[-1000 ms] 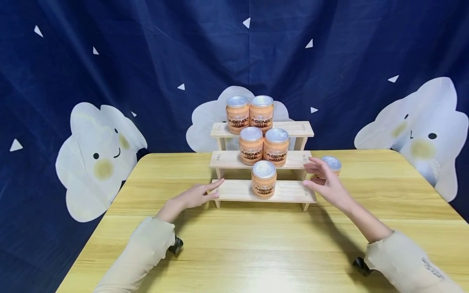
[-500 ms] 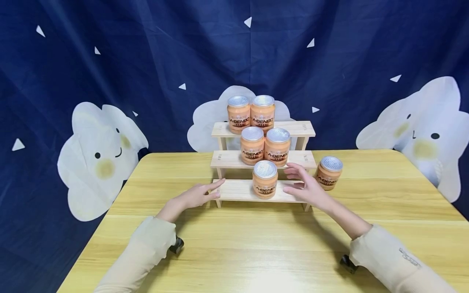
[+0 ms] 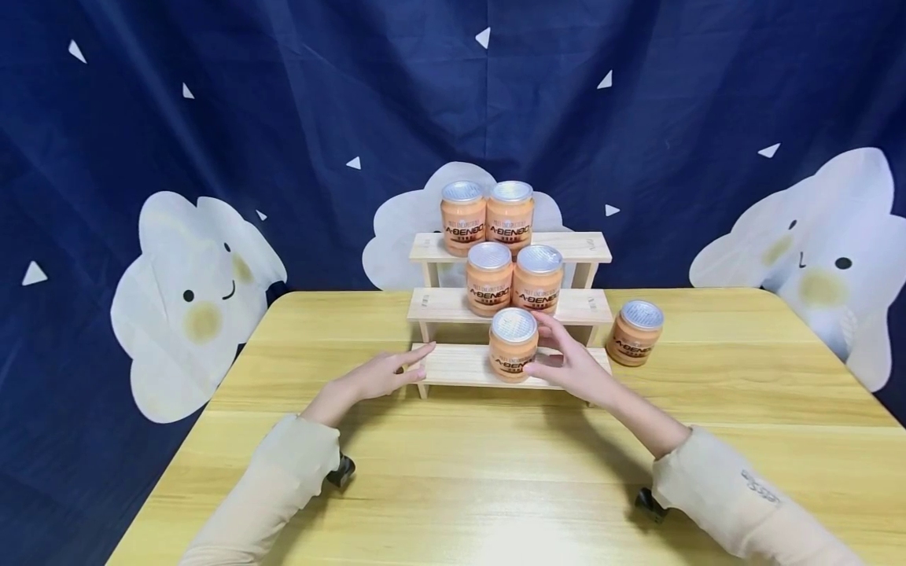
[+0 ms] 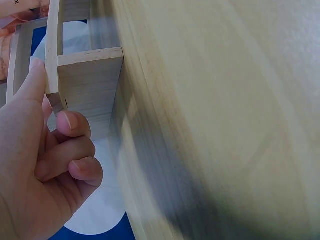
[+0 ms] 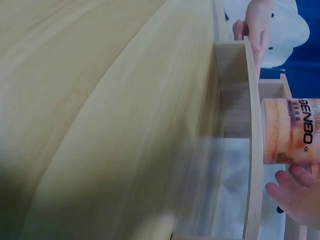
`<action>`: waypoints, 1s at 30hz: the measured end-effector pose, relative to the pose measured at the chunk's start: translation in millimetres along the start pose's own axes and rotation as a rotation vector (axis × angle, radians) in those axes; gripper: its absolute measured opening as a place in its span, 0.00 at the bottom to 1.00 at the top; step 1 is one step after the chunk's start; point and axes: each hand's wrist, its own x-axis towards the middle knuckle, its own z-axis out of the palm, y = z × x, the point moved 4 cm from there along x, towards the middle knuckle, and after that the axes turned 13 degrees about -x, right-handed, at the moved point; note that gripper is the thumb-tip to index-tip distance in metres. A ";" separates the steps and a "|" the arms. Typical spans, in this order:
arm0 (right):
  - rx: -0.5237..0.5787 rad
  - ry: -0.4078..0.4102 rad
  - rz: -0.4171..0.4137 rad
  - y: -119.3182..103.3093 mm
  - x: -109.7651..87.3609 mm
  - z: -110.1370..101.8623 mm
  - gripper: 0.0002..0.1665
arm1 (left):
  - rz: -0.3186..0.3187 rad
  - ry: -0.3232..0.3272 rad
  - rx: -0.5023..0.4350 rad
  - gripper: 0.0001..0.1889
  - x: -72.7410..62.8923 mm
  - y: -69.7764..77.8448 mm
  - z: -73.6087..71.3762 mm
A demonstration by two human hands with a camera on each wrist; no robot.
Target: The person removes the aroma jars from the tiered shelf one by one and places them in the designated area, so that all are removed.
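Observation:
A small wooden three-step stand (image 3: 453, 363) bears several orange jars with silver lids. One jar (image 3: 511, 346) stands upright on its lowest step, also seen in the right wrist view. My right hand (image 3: 576, 369) reaches in from the right around this jar, thumb toward its front and index finger toward its back; in the right wrist view the fingertips (image 5: 282, 187) are right beside its wall. My left hand (image 3: 371, 377) pinches the left end of the lowest step, with its other fingers curled below the board in the left wrist view.
Two jars stand side by side on the middle step, one being the left jar (image 3: 488, 279), and two on the top step, such as the left one (image 3: 463, 220). Another jar (image 3: 635, 334) stands on the wooden table (image 3: 453, 464) right of the stand. Behind hangs a blue curtain (image 3: 318, 94).
My right hand has moved left from beside the table jar, across the lowest step's right end, to the jar on that step. The left hand stays at the stand.

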 end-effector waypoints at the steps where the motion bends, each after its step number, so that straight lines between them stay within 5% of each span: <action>1: -0.007 0.002 0.000 -0.4 0.7 0.6 0.47 | 0.001 0.002 0.002 0.31 0.2 0.0 0.0; 10: -0.005 0.042 0.021 -1.9 7.6 6.7 0.48 | 0.011 0.008 -0.003 0.32 1.1 0.2 0.1; 21: -0.010 0.192 0.086 -4.0 13.8 18.8 0.47 | 0.013 0.016 -0.018 0.31 -0.5 -1.0 0.7; 30: 0.022 0.203 0.078 -2.7 12.2 20.5 0.46 | 0.009 0.017 -0.011 0.31 -1.1 0.0 0.7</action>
